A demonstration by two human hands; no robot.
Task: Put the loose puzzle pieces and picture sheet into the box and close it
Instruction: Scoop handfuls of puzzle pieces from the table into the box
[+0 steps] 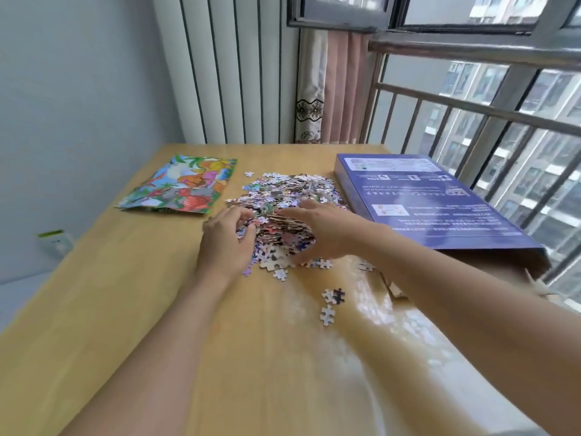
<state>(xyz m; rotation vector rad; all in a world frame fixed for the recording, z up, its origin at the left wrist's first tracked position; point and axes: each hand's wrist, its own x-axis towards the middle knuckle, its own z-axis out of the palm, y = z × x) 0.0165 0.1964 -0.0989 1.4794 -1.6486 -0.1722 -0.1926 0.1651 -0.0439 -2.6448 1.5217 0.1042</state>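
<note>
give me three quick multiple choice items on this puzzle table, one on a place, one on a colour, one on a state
1. Where is the picture sheet?
A. left of the puzzle pile
B. inside the box
C. under the box

2. What colour is the box?
A. red
B. blue-purple
C. green

3. What are the hands doing?
A. resting apart on bare table
B. lifting the box
C. cupped around the pile

Key:
1 A, the sheet lies flat at the table's far left.
2 B, its printed face is blue-purple.
3 C, left hand and right hand curl into the pieces from either side.
</note>
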